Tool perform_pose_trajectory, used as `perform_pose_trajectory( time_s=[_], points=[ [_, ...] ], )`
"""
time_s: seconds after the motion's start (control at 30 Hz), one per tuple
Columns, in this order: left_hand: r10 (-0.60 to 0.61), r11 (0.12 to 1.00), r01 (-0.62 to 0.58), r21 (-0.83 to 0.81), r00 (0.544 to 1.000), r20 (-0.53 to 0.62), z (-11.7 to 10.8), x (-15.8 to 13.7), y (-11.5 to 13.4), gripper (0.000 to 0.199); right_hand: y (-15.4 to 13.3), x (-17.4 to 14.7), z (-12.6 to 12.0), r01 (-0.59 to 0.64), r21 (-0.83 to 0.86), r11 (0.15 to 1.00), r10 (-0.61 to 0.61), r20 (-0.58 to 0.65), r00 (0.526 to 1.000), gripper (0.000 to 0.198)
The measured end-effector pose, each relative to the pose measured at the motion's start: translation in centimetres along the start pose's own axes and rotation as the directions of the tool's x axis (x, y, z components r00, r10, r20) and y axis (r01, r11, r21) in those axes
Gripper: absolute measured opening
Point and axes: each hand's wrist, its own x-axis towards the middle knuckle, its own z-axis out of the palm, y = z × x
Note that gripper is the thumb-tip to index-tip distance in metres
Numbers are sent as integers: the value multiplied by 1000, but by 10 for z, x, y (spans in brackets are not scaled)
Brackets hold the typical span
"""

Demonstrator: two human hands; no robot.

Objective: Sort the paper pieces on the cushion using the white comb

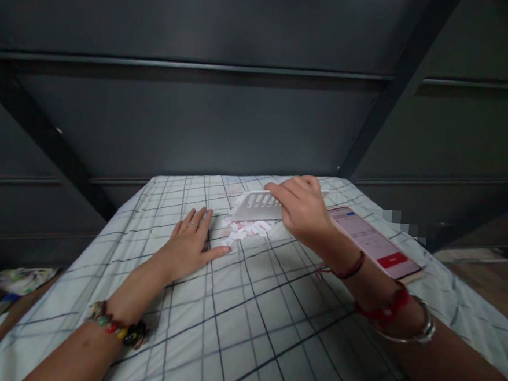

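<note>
My right hand (pixel 302 208) grips the upper edge of a white slotted plastic piece (pixel 257 209), which looks like a small basket or tray tipped on its side. Its lower edge rests among small torn bits of white and pinkish paper (pixel 249 229) heaped on the checked cloth (pixel 228 305). Part of the white piece is hidden behind my right fingers. To the left of the paper bits, my left hand (pixel 192 241) lies flat on the cloth with fingers spread. Its thumb tip reaches close to the edge of the heap.
A phone (pixel 372 239) with a lit pinkish screen and a red button lies right of my right hand. Behind the cloth-covered surface rises a dark panelled wall (pixel 241 126) with metal bars. Assorted items (pixel 21 281) sit low at the left.
</note>
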Motion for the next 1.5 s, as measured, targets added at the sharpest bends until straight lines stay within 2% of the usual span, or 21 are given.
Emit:
perform_pose_trajectory(
  time_s=[0.1, 0.2, 0.3, 0.37, 0.47, 0.57, 0.77, 0.9, 1.13, 1.5],
  points=[
    [2, 1000, -3, 23, 998, 63, 0, 0, 3, 100, 4, -8, -1, 53, -27, 998, -53, -26, 998, 32],
    [0, 999, -4, 32, 995, 98, -2, -1, 6, 100, 12, -9, -6, 14, -79, 997, -17, -32, 999, 33],
    [-9, 999, 4, 39, 993, 114, -3, -1, 7, 100, 22, -9, -10, -23, -87, 996, 25, 28, 999, 34],
    [-8, 999, 4, 38, 993, 121, -4, -1, 7, 99, 28, -11, -12, -1, -55, 998, 5, 65, 998, 35],
    [10, 1000, -12, 25, 994, 109, -4, -1, 5, 98, 34, -13, -14, 52, 7, 999, -52, 51, 997, 35],
    [40, 999, -40, 6, 996, 82, -1, -1, 2, 98, 34, -13, -17, 48, 41, 998, -49, 26, 998, 35],
    [89, 996, -89, -5, 995, 47, 3, -1, -2, 98, 27, -11, -17, 57, 29, 998, -58, 63, 996, 33],
    [108, 994, -108, -12, 993, 37, 2, -2, -3, 98, 32, -10, -24, 39, -16, 999, -38, 33, 999, 33],
    [127, 992, -127, -19, 991, 32, 3, -2, -5, 95, 46, -12, -34, 81, -17, 997, -78, 137, 987, 30],
    [132, 991, -131, -32, 990, 41, 2, -2, -5, 92, 48, -14, -33, 9, -8, 1000, -7, 209, 978, 32]
  ],
)
